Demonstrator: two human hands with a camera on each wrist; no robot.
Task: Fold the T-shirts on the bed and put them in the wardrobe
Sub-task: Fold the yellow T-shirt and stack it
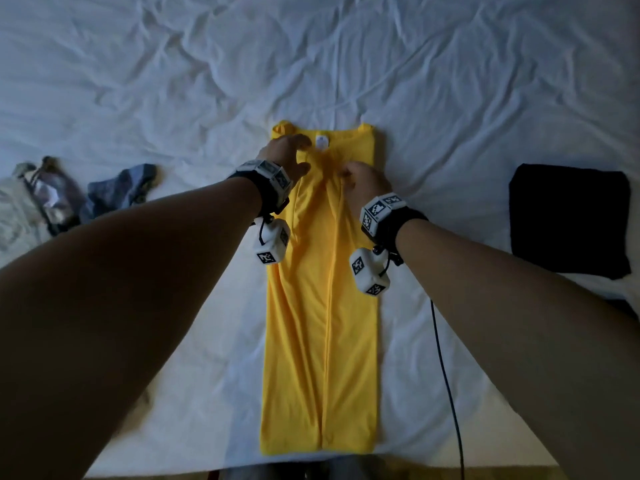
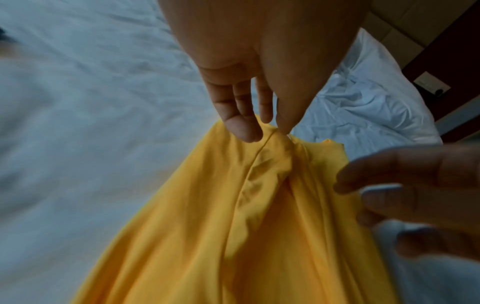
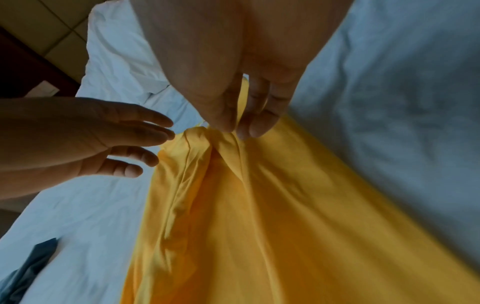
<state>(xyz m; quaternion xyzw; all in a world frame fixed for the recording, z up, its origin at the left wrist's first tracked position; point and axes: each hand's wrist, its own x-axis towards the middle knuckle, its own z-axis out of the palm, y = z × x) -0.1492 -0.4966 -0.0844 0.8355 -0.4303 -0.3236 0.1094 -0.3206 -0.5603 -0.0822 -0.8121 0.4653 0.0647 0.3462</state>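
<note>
Yellow T-shirt [image 1: 318, 306] at frame centre on the bed [image 1: 173, 81], sides already folded into a long strip — crosswise folds and wardrobe trip left. Black folded garment [image 1: 568, 220] at right edge, apparently done. Left hand [image 1: 285, 155] spread, fingertips on the collar; right hand [image 1: 367, 181] pinching the centre fabric.

Dim, bluish light; wrist views blurred, edges warped.

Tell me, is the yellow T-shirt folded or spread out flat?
Partly folded. The yellow T-shirt lies as a long narrow strip on the bed sheet, both sides turned in to meet along the middle; not yet folded crosswise.
</note>
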